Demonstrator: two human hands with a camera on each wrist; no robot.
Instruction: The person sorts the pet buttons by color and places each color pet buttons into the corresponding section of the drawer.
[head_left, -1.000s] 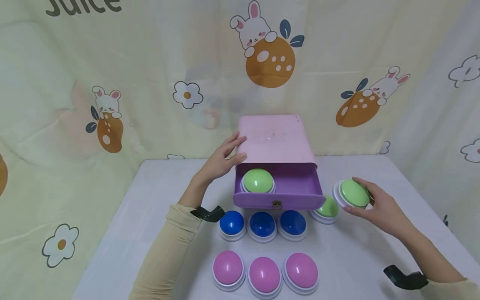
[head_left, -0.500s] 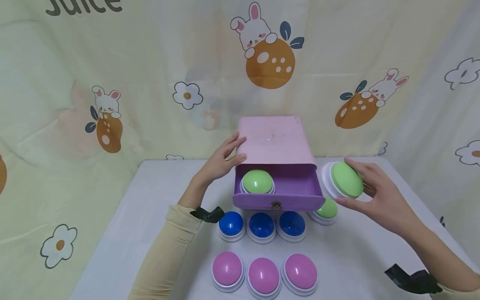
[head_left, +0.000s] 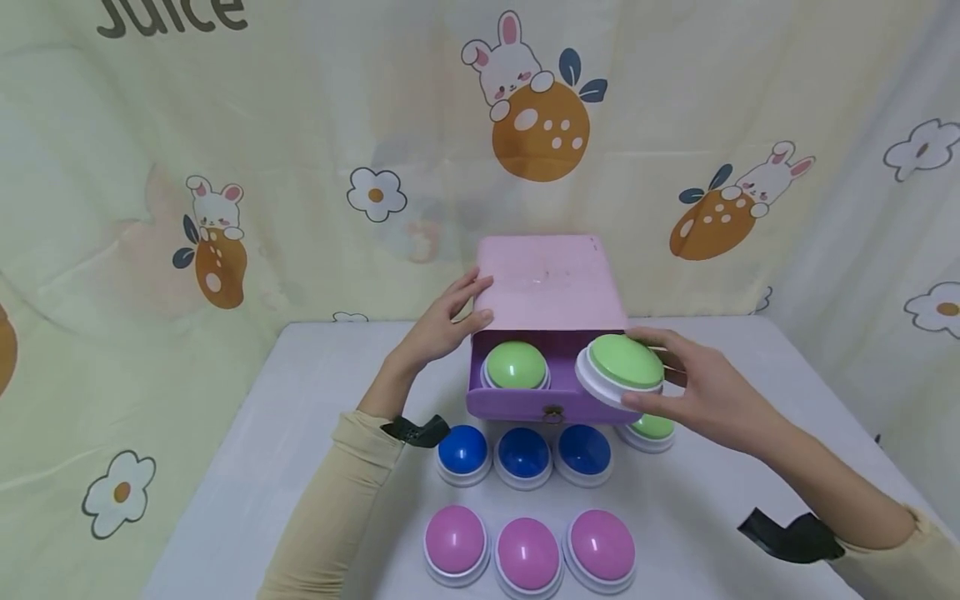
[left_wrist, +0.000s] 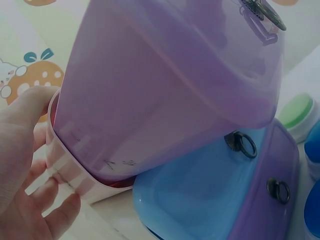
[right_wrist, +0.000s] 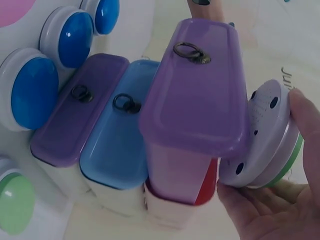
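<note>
Well in front of the pink cabinet (head_left: 551,283), three pink buttons (head_left: 528,552) stand in a row on the white table (head_left: 337,367). Closer to it come three blue buttons (head_left: 524,452), then a loose green button (head_left: 652,427) at its front right, partly hidden. The cabinet's upper purple drawer (head_left: 510,404) is pulled out, another green button (head_left: 517,365) in its left part. Over that drawer's right part, the right hand (head_left: 701,379) pinches a tilted, held green button (head_left: 626,358); whether button and drawer touch cannot be told. Beneath sits a blue drawer (right_wrist: 120,145). Well apart from the right, the left hand (head_left: 446,321) rests, fingers extended, against the cabinet's left side. Behind the cabinet hangs a bunny-print cloth (head_left: 300,100).
</note>
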